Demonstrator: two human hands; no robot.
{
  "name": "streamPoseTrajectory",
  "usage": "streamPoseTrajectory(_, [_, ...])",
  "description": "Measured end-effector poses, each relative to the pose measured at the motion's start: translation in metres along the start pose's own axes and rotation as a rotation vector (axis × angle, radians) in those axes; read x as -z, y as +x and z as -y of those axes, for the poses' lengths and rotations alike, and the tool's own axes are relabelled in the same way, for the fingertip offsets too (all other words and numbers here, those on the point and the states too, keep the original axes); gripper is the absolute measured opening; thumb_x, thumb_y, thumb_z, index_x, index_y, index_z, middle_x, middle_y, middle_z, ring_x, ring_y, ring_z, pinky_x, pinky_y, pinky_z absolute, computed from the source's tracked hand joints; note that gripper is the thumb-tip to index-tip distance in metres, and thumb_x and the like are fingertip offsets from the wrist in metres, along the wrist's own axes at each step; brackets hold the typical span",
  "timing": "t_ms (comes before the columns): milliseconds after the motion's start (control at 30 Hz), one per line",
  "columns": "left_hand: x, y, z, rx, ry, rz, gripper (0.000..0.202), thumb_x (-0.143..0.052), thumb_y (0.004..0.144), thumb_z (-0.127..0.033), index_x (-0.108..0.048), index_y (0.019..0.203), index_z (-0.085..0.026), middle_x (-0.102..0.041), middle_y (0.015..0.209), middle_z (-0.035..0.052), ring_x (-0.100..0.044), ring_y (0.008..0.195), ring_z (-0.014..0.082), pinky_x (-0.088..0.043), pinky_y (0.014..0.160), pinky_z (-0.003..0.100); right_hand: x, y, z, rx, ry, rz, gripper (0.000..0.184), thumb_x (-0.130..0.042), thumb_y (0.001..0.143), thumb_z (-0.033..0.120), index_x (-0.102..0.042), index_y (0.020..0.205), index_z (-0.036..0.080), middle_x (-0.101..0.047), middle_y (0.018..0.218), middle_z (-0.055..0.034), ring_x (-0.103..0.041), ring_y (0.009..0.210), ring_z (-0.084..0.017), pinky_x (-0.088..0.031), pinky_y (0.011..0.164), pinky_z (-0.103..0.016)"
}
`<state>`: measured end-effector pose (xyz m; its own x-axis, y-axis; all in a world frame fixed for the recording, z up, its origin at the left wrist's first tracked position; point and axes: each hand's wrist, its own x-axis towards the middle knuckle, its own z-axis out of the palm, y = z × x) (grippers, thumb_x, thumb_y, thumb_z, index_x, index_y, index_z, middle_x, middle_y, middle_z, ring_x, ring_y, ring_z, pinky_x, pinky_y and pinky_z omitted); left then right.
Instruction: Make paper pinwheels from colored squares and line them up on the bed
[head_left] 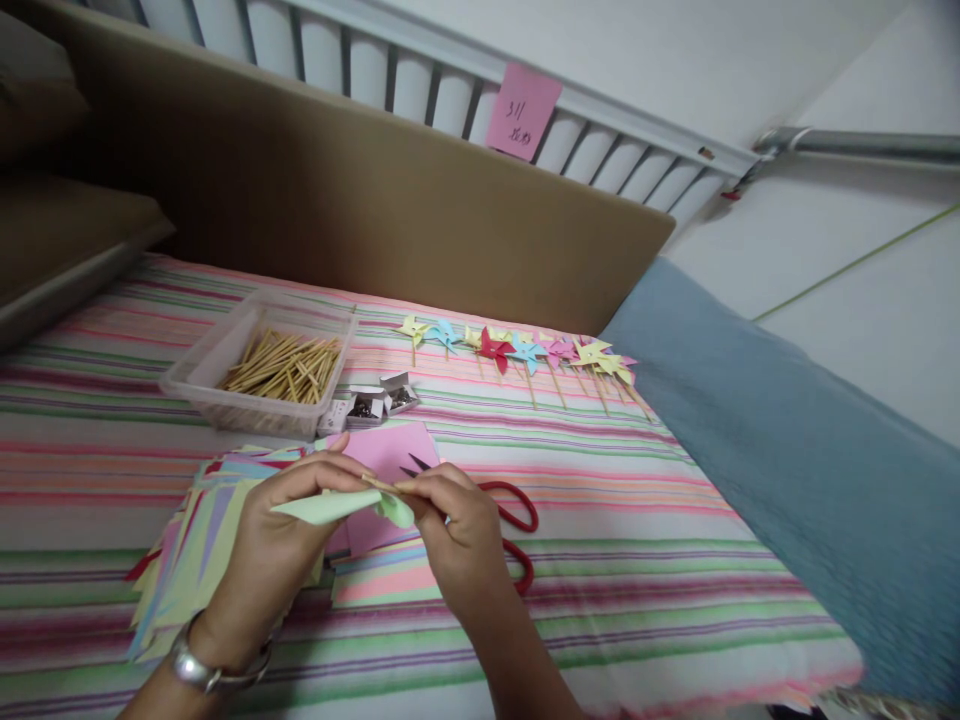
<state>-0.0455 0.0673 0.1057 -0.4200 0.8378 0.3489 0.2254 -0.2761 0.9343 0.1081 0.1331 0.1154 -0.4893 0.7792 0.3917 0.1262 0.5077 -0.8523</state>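
Note:
Both hands meet over the stacked paper near the middle of the view. My left hand is closed on a pale green paper pinwheel, whose folded blades stick out below the fingers. A short wooden stick crosses the pinwheel's upper side, and my right hand pinches its right end. Fingers cover the spot where stick and paper meet. Under the hands lies a pink paper sheet. Red-handled scissors rest beside and partly behind my right hand, with dark blade tips showing above it.
Cut coloured paper is piled at left. A clear plastic box holds wooden sticks; small boxes of dark pins stand beside it. Several finished pinwheels lie at the back, before a cardboard panel. The striped tablecloth ends at right.

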Motion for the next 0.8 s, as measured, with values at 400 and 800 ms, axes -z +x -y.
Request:
streamPoseTrajectory(400, [-0.002, 0.003, 0.008, 0.254, -0.216, -0.054, 0.016, -0.074, 0.068, -0.022, -0.066, 0.082, -0.021, -0.068, 0.080, 0.0002, -0.062, 0.077, 0.0173, -0.047, 0.079, 0.031, 0.001, 0.000, 0.002, -0.071, -0.123, 0.067, 0.018, -0.056, 0.081, 0.007, -0.070, 0.083, 0.018, -0.059, 0.074, -0.0007, -0.056, 0.071, -0.014, -0.041, 0.064, -0.023])
streamPoseTrajectory(800, [0.010, 0.012, 0.004, 0.401, -0.496, -0.183, 0.022, -0.076, 0.064, -0.021, -0.065, 0.083, -0.019, -0.070, 0.084, 0.0004, -0.063, 0.078, 0.0157, -0.046, 0.072, 0.025, 0.009, 0.002, -0.008, -0.195, -0.287, 0.135, 0.014, -0.058, 0.081, 0.016, -0.070, 0.074, 0.019, -0.061, 0.073, -0.0021, -0.058, 0.071, -0.017, -0.042, 0.067, -0.027])
